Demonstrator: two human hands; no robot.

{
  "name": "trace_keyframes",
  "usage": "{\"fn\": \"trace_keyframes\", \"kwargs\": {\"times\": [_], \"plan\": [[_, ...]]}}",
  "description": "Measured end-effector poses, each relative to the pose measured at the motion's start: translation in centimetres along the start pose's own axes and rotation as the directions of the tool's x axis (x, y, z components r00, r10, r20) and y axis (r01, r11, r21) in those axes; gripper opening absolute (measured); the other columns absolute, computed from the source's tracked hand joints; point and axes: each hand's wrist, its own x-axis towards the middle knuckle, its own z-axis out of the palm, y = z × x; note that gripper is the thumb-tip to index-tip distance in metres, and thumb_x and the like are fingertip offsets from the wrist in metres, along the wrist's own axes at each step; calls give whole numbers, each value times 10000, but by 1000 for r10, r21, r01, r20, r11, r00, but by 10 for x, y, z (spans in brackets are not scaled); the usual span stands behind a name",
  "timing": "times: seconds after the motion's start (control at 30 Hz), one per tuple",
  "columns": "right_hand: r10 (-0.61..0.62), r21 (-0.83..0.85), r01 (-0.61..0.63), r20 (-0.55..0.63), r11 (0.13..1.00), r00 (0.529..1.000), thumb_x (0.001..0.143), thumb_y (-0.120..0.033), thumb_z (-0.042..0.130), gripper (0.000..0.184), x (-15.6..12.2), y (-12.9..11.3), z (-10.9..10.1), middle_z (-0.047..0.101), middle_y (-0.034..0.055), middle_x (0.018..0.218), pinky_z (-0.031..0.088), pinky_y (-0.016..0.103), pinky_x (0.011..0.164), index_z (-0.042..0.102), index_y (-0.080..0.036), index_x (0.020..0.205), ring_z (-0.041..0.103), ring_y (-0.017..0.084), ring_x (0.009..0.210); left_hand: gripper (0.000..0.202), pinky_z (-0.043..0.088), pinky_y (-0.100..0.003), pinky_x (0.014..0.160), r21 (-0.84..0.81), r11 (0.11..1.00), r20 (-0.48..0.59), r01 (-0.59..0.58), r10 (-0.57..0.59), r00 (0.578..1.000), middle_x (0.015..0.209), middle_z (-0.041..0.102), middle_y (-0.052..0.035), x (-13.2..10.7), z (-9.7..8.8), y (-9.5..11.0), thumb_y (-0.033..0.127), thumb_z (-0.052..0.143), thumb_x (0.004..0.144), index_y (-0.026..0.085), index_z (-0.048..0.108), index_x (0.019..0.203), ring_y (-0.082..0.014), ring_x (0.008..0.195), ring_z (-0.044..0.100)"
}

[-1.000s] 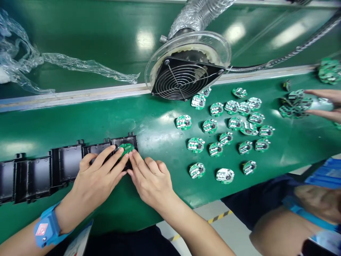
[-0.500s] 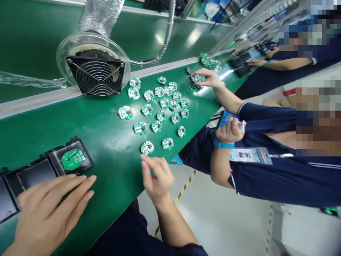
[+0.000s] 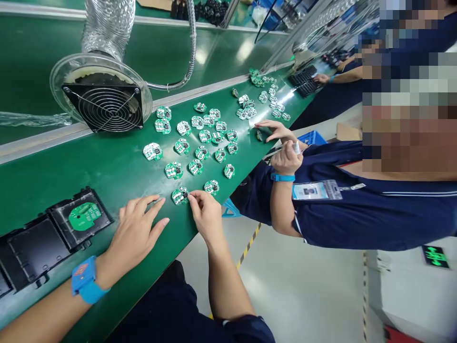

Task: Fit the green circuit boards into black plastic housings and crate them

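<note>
My right hand point(image 3: 207, 214) pinches the edge of a small round green circuit board point(image 3: 179, 196), which lies on the green workbench point(image 3: 117, 176). To its left, my left hand point(image 3: 139, 224) hovers low over the bench with fingers spread and nothing in it. A blue wrist strap point(image 3: 89, 280) is round my left wrist. Further left, one green board point(image 3: 84, 216) lies in a square bay of a black tray point(image 3: 37, 245). Several similar boards point(image 3: 202, 153) are scattered beyond my right hand, their white and black parts facing up.
A fan with a round grille point(image 3: 107, 108) hangs from a foil duct point(image 3: 109, 28) at the back left. On the right, a co-worker's hand point(image 3: 274, 129) is over the bench and the other point(image 3: 287, 157) grips a white-tipped object. Another black tray point(image 3: 303, 81) lies further along.
My left hand has moved right, away from the tray, toward the boards. My right hand has come onto the nearest board. The co-worker's far hand has drawn back from the far boards. The view has shifted.
</note>
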Motion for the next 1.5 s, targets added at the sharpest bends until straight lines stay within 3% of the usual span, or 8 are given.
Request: {"fn": "trace_keyframes", "kwargs": {"times": [0.13,0.27,0.43,0.77,0.83,0.93,1.07,1.5], "plan": [[125,339,-179,176,923,977,933,-484,594,292,-3,-9,-6,530,-24,684,348,251,547,636,-199,887,440,115,589,381,486,-460,966,-181,983,-63,17,-28,998,1334,624,-105,-2,-5,-3,381,453,1023,271,610,1352,-271,1189,563],[130,737,-489,490,467,862,821,-569,741,413,-17,-28,2,359,-90,595,206,216,462,537,-210,810,243,61,487,273,536,-325,909,-373,928,-256,-3,-100,961,1144,674,-61,-10,-21,-2,321,552,992,262,687,1222,-187,1052,649],[-128,624,-781,777,34,616,770,-490,840,430,-46,-56,30,381,-95,626,148,173,417,525,-196,778,157,19,454,179,535,-257,786,-419,904,-440,-86,-120,890,929,689,-23,-31,-37,6,244,726,890,275,759,1063,-135,873,652],[-324,330,-940,883,-84,339,821,-382,835,257,-81,-113,68,419,-86,622,170,147,428,675,-181,833,178,-1,445,93,515,-235,651,-561,827,-558,-30,-351,752,781,664,-1,-83,-58,-8,249,718,896,249,765,977,-117,751,616],[-291,406,-914,873,-9,391,839,-461,803,288,-86,-117,71,458,-69,642,190,164,433,717,-190,882,212,3,446,114,498,-240,657,-457,890,-576,-3,-293,763,785,666,9,-95,-77,-18,230,721,894,260,754,998,-119,763,605],[-168,638,-735,770,230,615,872,-511,751,329,-93,-109,74,494,-46,654,241,183,451,762,-212,1010,291,26,474,168,465,-293,728,-94,983,-583,156,-182,792,825,692,6,-112,-110,-40,220,762,859,267,750,1020,-144,801,588],[-53,755,-461,544,467,837,935,-432,689,208,-100,-95,76,439,-50,579,297,182,467,777,-244,931,365,60,510,108,364,-362,698,362,883,-483,299,-97,870,843,711,-31,-120,-128,-65,294,731,884,229,757,966,-212,816,579],[-123,752,-239,390,614,913,959,-278,638,131,-105,-95,76,527,-27,668,372,172,460,769,-276,965,463,67,513,185,282,-390,683,532,803,-220,268,-175,960,797,665,-49,-96,-114,-81,323,622,944,182,729,891,-259,822,517]]}}
